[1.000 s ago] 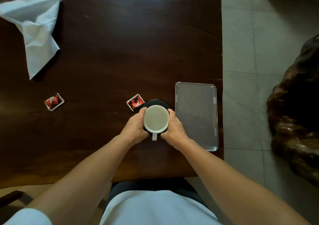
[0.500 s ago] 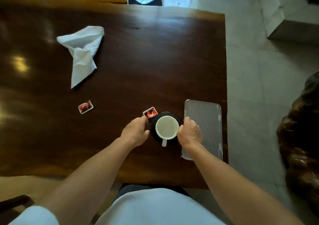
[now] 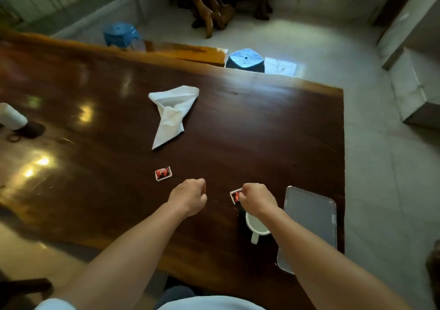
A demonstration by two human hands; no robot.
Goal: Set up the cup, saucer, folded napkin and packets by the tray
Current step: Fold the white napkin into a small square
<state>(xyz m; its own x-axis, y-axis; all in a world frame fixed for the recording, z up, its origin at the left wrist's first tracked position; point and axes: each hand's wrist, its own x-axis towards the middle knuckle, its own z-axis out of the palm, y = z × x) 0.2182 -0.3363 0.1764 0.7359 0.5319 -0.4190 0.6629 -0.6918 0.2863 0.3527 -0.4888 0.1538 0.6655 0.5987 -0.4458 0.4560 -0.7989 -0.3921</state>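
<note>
A white cup [image 3: 256,227] stands on a black saucer [image 3: 241,215] just left of the ribbed grey tray [image 3: 310,217], near the table's front right. My right forearm crosses over the cup. My right hand [image 3: 256,197] is curled, its fingertips pinching the right edge of a red-and-white packet [image 3: 234,196] lying beyond the saucer. My left hand [image 3: 190,195] hovers to the left, fingers loosely closed on nothing. A second red packet [image 3: 163,173] lies further left. The crumpled white napkin [image 3: 172,114] rests mid-table, unfolded.
The dark wooden table [image 3: 273,131] ends just right of the tray. A white object [image 3: 12,118] and a dark item [image 3: 31,128] sit at the far left. Blue stools [image 3: 245,59] stand beyond the far edge.
Both hands have let go of the cup and saucer. The right hand went forward onto the near packet, the left drifted left. The view tilted up to show more of the table.
</note>
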